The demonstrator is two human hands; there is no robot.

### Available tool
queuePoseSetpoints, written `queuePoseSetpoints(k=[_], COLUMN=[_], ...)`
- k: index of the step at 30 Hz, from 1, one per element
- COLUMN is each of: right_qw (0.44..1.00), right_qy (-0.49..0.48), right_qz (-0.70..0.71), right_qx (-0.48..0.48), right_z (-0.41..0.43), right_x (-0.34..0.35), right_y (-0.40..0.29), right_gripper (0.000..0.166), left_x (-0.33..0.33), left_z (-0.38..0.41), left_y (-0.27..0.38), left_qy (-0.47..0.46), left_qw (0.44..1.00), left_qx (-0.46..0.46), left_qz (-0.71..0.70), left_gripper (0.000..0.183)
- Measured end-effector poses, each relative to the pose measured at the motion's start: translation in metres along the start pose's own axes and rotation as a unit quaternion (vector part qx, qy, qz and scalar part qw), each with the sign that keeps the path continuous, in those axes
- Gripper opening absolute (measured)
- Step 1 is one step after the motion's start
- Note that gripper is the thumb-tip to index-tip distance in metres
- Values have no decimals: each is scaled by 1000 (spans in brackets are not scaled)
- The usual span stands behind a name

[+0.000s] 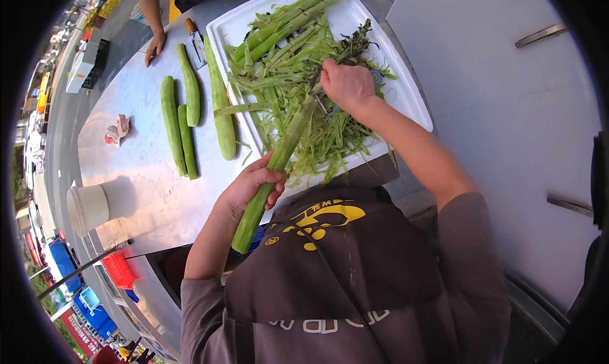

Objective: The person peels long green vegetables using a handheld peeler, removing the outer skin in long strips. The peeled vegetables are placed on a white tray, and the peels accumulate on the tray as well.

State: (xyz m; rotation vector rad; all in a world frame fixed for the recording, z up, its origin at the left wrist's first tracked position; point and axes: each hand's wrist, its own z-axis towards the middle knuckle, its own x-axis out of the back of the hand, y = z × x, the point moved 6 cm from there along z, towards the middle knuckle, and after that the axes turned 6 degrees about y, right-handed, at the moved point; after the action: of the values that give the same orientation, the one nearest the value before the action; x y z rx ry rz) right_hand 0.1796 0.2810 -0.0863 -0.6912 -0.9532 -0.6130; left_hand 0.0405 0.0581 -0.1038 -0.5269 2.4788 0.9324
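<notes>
A long, pale green stem of celtuce (285, 152) lies slantwise before me, its cut end low at the left. My left hand (260, 181) is wrapped around its lower part. At its upper end my right hand (348, 86) is closed over what looks like a peeler (320, 102); the metal head shows below the fingers, the rest is mostly hidden. Beneath both is a white tray (418, 112) with green peelings (323, 147) and several unpeeled stems (285, 31). Left of the tray, several peeled stems (172, 126) rest on the metal table, one (221, 107) against the tray's edge.
A knife (197, 47) with a wooden handle lies on the metal table (138, 173) near another person's hand (155, 45). Crumpled wrapping (117, 130) and a white bucket (88, 209) are at the left. A red basket (119, 270) is beyond the table's edge. A grey panel (495, 102) stands at the right.
</notes>
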Motion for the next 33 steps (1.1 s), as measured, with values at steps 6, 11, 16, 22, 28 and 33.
queuePoseSetpoints(k=[6,11,16,22,28,33], right_qw=[995,998,991,984,986,996], right_qy=[-29,-10,9,2,-78,-31], right_qz=[82,9,-133,107,-150,65], right_qx=[51,54,0,144,-13,58], right_z=[-3,13,52,-2,51,27], right_x=[3,-20,-10,2,-33,-4], right_y=[-53,-24,87,-83,102,-30], right_gripper=[23,13,13,13,18,15], left_x=[0,4,7,5,19,7], left_z=[0,-2,-4,2,-4,3], left_y=[5,12,17,17,19,22], left_qy=[30,51,16,74,62,64], left_qw=[999,997,999,995,984,978], left_qx=[8,18,25,49,17,7], left_qz=[-21,59,-22,50,169,196], left_gripper=[74,76,76,77,80,78])
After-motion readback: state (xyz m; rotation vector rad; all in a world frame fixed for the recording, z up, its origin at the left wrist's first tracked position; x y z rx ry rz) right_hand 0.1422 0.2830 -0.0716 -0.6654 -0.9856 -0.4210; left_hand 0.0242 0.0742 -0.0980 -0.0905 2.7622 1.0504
